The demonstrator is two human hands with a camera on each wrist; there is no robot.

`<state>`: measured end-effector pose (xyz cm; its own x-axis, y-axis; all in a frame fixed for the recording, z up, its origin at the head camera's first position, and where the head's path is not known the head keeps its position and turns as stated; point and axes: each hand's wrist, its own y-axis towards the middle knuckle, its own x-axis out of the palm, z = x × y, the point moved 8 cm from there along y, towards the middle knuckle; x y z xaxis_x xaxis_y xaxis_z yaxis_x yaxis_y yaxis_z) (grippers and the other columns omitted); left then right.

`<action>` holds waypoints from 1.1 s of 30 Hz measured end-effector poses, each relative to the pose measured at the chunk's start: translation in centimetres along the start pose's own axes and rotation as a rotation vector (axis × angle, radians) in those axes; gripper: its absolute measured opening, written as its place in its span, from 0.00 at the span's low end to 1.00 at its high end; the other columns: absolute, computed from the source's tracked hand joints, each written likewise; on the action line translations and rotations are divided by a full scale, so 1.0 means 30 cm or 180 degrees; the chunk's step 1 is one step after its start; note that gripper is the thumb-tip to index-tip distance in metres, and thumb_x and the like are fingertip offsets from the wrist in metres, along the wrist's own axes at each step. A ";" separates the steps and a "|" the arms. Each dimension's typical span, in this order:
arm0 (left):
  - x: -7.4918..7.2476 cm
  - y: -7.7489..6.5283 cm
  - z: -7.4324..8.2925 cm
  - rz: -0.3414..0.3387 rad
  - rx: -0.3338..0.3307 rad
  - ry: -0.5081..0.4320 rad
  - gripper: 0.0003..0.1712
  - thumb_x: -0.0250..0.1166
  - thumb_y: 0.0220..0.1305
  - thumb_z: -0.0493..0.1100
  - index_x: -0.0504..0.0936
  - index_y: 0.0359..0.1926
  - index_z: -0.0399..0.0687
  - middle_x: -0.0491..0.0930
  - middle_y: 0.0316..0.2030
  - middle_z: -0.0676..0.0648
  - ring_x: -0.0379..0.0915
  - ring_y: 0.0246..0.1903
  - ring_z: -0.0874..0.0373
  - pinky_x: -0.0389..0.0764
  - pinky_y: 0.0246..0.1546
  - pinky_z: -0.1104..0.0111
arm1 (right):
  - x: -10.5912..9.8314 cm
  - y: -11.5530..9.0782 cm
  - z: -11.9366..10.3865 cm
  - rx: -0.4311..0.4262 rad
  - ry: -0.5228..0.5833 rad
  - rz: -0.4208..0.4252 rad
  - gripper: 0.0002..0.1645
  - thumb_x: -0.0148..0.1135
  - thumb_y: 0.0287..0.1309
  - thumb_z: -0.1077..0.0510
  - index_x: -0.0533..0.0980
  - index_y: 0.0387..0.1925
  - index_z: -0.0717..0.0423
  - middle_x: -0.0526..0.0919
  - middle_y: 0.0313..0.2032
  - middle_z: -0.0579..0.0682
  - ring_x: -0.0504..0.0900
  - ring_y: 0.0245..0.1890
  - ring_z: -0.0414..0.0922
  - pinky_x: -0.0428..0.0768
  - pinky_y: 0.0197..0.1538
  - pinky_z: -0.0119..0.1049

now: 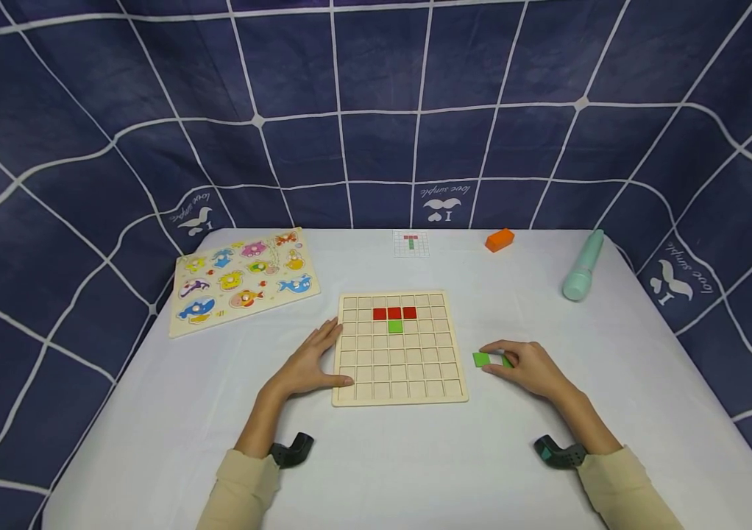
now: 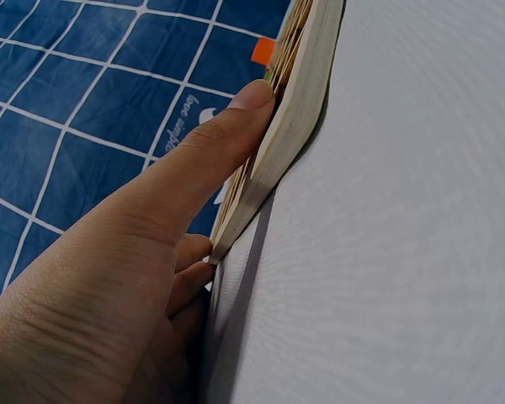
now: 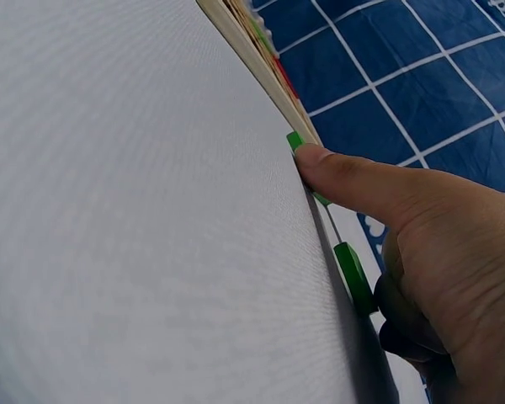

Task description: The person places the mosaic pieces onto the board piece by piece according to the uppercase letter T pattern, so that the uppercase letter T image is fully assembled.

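A wooden grid board lies mid-table with three red tiles in a row and one green tile under the middle one. My left hand rests along the board's left edge, its thumb over the lower left corner and its fingers extended. To the right of the board, my right hand pinches a loose green tile between thumb and forefinger, at table height. Another green tile lies under that hand, partly hidden by it in the head view.
Behind the board lies a small pattern card with a red and green T shape. An orange block and a mint-green cylindrical object are at the back right. A wooden sea-animal puzzle occupies the back left.
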<state>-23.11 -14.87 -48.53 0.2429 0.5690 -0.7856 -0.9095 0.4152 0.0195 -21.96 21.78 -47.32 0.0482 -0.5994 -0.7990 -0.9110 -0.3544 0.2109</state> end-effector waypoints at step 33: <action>0.000 0.001 0.004 -0.0035 -0.0063 0.0013 0.66 0.72 0.35 0.69 0.53 0.70 0.43 0.45 0.71 0.48 0.36 0.69 0.48 0.48 0.65 0.50 | 0.135 0.215 -0.287 -0.0542 -0.0173 -0.0046 0.19 0.68 0.49 0.43 0.81 0.42 0.45 0.59 0.10 0.35 0.54 0.12 0.32 0.58 0.20 0.29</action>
<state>-23.10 -14.76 -48.47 0.2516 0.5616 -0.7883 -0.9133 0.4073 -0.0013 -24.12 10.89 -44.34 0.0345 -0.5553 -0.8309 -0.8275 -0.4820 0.2878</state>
